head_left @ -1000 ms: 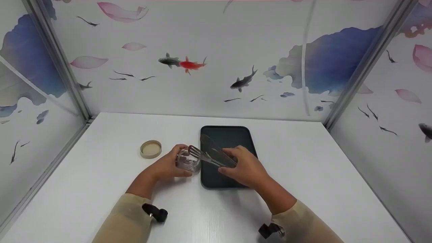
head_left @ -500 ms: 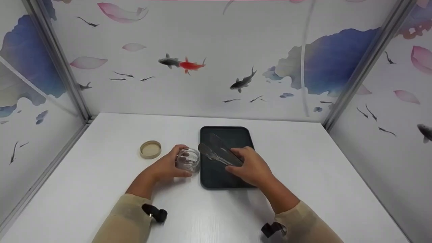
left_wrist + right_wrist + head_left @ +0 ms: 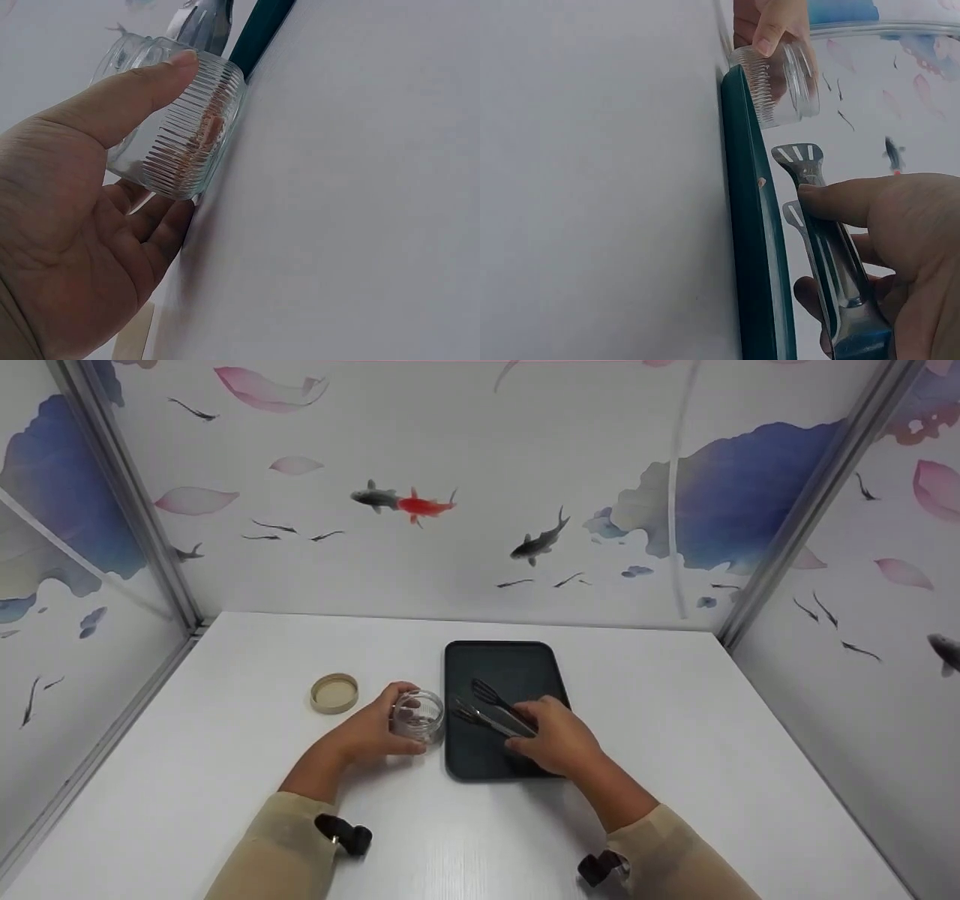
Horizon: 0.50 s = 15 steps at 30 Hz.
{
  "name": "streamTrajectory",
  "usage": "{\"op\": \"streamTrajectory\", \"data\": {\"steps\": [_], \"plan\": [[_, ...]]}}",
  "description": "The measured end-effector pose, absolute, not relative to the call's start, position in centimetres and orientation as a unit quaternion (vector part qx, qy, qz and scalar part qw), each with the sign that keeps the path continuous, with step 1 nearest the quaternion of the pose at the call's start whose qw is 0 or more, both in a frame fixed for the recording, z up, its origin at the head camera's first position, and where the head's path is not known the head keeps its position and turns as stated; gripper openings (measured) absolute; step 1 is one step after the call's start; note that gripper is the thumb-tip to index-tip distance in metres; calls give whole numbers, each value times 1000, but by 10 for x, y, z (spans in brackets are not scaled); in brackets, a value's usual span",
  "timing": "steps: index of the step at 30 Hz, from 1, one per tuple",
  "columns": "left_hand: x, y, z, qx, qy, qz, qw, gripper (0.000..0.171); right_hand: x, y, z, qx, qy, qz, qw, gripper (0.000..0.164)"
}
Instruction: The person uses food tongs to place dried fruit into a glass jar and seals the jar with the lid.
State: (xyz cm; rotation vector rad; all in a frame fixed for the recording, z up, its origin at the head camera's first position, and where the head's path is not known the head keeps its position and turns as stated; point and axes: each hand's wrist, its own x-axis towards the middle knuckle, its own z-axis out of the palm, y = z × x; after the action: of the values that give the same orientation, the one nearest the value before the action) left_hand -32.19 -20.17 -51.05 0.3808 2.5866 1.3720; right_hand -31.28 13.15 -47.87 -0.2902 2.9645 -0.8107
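Observation:
My left hand (image 3: pixel 371 727) grips a clear ribbed glass jar (image 3: pixel 420 720), thumb on one side and fingers on the other. In the left wrist view, reddish-brown bits show through the glass near the jar's bottom (image 3: pixel 206 135). A pair of metal tongs (image 3: pixel 495 724) is held in my right hand (image 3: pixel 559 735), between thumb and fingers. Their slotted tips (image 3: pixel 799 157) stand apart above the dark tray (image 3: pixel 495 660), which lies just right of the jar. A small orange-brown piece (image 3: pixel 761 181) shows at the tray's rim in the right wrist view.
A round beige lid (image 3: pixel 334 694) lies on the white table (image 3: pixel 255 720), left of the jar. Printed panels with fish and petals (image 3: pixel 450 435) enclose the table at the back and both sides.
The tongs have drawn away from the jar's mouth, moving right and down over the tray. Their tips have turned. My left hand and the jar have stayed in place.

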Motion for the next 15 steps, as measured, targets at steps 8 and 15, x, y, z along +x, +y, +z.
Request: {"op": "streamTrajectory", "data": {"steps": [8, 15], "plan": [[-321, -202, -510, 132, 869, 467, 98, 99, -313, 129, -481, -108, 965, -238, 27, 54], [-323, -203, -511, 134, 870, 465, 97, 99, -314, 128, -483, -113, 967, -228, 33, 49]]}}
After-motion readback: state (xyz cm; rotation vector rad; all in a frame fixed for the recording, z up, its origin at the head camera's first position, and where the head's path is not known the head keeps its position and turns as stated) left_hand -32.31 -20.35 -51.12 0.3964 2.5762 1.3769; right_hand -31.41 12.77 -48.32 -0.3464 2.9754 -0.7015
